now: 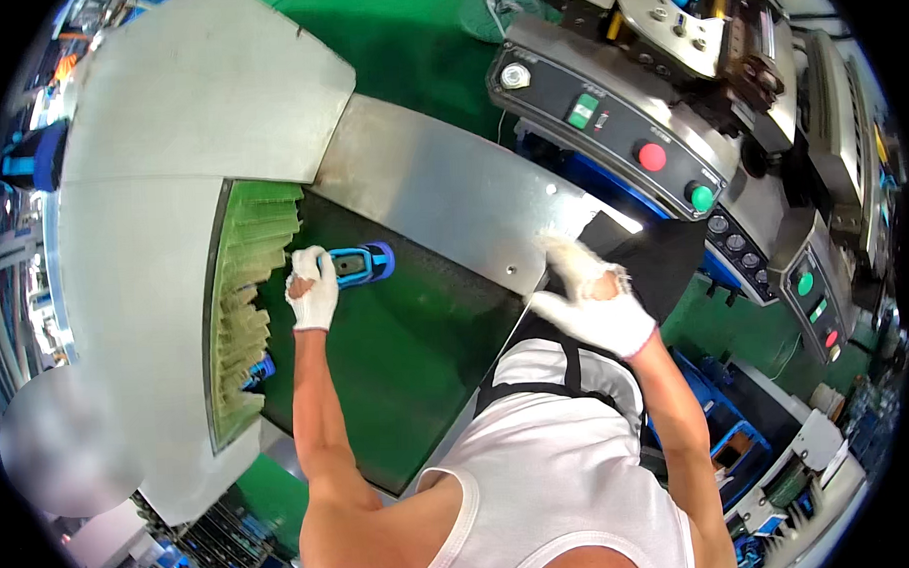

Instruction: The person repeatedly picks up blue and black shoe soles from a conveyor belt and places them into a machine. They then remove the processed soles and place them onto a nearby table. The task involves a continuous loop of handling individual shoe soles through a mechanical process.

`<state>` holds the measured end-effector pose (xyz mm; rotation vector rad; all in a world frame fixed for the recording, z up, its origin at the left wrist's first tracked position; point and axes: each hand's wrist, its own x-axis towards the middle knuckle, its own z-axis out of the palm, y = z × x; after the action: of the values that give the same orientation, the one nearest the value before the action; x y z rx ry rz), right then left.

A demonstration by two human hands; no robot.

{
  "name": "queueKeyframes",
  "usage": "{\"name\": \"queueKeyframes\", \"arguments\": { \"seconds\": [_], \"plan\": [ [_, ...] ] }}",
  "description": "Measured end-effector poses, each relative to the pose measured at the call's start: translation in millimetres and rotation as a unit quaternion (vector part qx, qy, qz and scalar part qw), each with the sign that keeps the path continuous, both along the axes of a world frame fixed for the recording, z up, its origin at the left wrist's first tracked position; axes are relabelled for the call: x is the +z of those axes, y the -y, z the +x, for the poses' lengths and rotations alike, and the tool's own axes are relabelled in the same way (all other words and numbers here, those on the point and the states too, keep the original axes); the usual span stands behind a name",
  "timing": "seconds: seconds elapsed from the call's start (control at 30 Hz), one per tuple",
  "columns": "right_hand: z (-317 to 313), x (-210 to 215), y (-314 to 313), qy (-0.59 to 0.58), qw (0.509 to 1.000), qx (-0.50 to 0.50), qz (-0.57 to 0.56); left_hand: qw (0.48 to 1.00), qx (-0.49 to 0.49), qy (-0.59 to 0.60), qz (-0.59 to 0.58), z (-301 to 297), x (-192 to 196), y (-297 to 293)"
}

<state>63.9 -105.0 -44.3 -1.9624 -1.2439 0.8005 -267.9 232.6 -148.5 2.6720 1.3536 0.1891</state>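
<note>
My left hand (pixel 313 291), in a white glove, is closed on a blue and black shoe upper (pixel 362 265), which is apparently on a last. It is over the dark green conveyor belt (pixel 407 356), just outside the green strip curtain (pixel 248 241). My right hand (pixel 593 301), also gloved, hangs open beside the steel side panel of the conveyor, with its thumb apart and its fingers smeared by motion. Nothing shows in it. A second blue piece (pixel 260 370), seemingly another shoe upper, is partly hidden by the lower curtain strips.
A grey metal housing (pixel 143 245) surrounds the curtain opening. A bare steel panel (pixel 441 184) borders the belt's far side. At the upper right is a machine with a control panel (pixel 609 118) bearing red and green buttons. Blue crates (pixel 736 454) stand at the lower right.
</note>
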Motion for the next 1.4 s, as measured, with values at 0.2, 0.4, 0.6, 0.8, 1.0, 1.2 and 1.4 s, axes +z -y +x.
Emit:
{"name": "queueKeyframes", "arguments": {
  "seconds": [0.2,0.4,0.6,0.8,1.0,1.2,1.4],
  "plan": [
    [-51.0,-17.3,-76.8,0.17,0.985,0.021,0.033,0.954,-0.248,0.144,-0.092,133.3,85.7,106.9],
    [15.8,-7.5,5.9,0.065,0.989,-0.062,0.122,0.856,-0.45,0.173,-0.188,256.2,142.3,178.9],
    [49.0,0.6,144.0,-0.309,0.907,-0.285,-0.023,0.775,-0.595,0.198,-0.08,421.5,242.4,208.5],
    [-0.7,0.8,208.5,-0.45,0.696,-0.405,0.387,0.882,-0.42,0.215,0.003,624.5,217.9,137.6],
    [-4.2,11.3,240.6,-0.464,0.6,-0.475,0.446,0.963,-0.265,0.039,0.011,752.8,174.8,149.7],
    [-38.4,4.2,261.7,-0.547,0.516,-0.536,0.385,0.951,-0.31,0.003,0.022,803.6,179.1,117.2],
    [-8.4,12.5,227.3,-0.522,0.392,-0.683,0.329,0.927,-0.338,0.163,0.019,724.7,260.6,91.0]
  ]
}}
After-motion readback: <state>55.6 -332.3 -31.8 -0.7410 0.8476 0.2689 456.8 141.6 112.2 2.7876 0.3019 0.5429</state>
